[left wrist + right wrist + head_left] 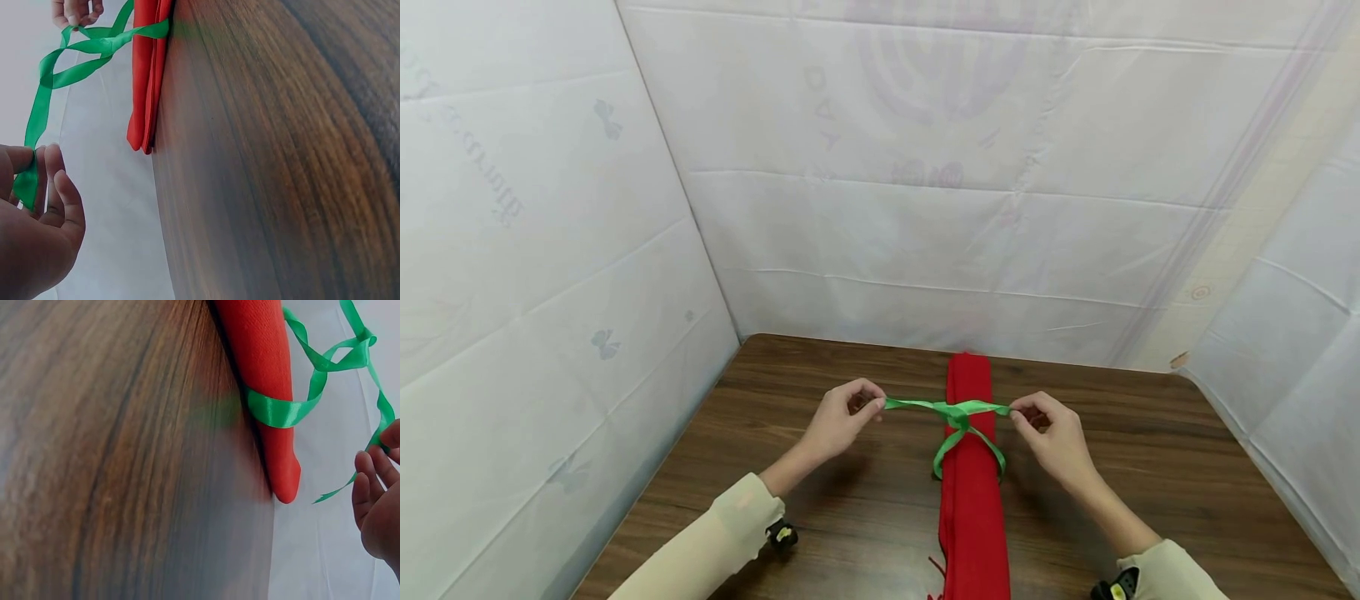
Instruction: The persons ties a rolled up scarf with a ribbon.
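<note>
You are pinching one ribbon [958,410] end in your left hand [838,419], the other in your right hand [1052,437], tensioning its crossing over the red cloth roll [972,492] at lower centre on the bench [850,500].

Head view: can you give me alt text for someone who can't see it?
Left hand and right hand each pinch an end of a green ribbon, crossed over a folded red cloth lying on a wooden table, white sheeting behind.

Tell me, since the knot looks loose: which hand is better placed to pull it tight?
Neither alone. Left hand and right hand each pinch an end of the green ribbon, either side of the red cloth.
</note>
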